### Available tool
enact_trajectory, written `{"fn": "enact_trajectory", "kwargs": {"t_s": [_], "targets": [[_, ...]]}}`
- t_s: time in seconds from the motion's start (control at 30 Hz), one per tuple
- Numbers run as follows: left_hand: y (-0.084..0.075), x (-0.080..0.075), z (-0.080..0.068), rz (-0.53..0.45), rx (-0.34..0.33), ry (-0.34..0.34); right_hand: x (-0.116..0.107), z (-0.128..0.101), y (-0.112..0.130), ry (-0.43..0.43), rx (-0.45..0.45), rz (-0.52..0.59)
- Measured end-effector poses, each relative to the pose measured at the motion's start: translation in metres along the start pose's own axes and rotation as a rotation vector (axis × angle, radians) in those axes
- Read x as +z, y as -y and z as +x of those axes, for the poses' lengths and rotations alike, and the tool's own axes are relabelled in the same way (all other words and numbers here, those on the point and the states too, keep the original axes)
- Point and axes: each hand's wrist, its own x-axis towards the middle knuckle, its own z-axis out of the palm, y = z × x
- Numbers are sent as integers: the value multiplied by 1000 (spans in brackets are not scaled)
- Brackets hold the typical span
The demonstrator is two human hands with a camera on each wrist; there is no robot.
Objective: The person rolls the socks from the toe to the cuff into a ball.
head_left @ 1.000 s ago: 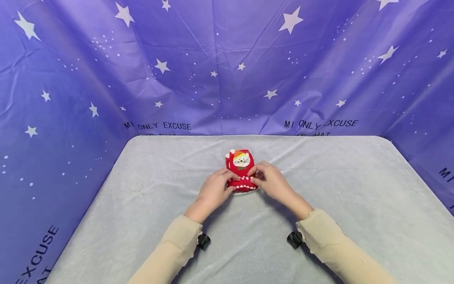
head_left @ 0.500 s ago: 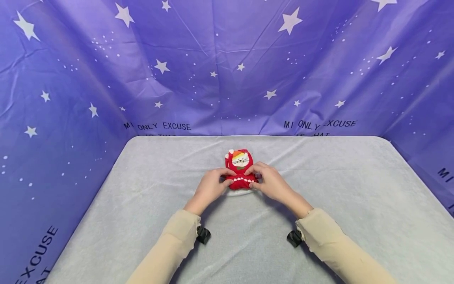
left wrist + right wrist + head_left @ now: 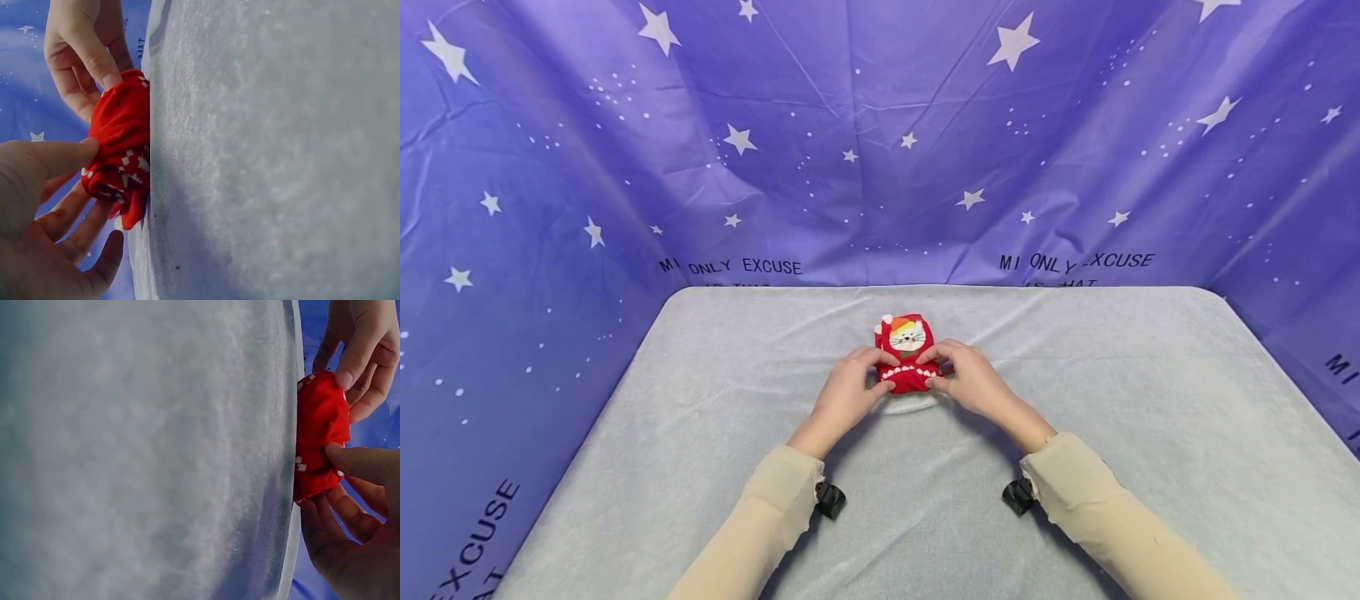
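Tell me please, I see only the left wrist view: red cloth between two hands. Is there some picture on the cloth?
Observer: Yes. In the head view the red sock shows a white cat face on its far, unrolled part.
Operator: Where on the table does it lie?
Observer: Near the middle of the grey table, somewhat toward the far edge, with a purple star backdrop behind.
Operator: How does the right hand hold it?
Observer: In the right wrist view the right hand pinches the rolled end, thumb on top and fingers beneath; the left hand grips the other side.
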Motion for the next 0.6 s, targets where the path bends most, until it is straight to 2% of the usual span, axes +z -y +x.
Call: {"fn": "enact_trajectory", "kwargs": {"t_s": [0.27, 0.6], "targets": [[0, 1, -1, 55, 50, -8, -2, 3, -1, -1, 10, 9], [0, 1, 1, 84, 34, 9, -2, 8, 0, 0, 41, 6]]}}
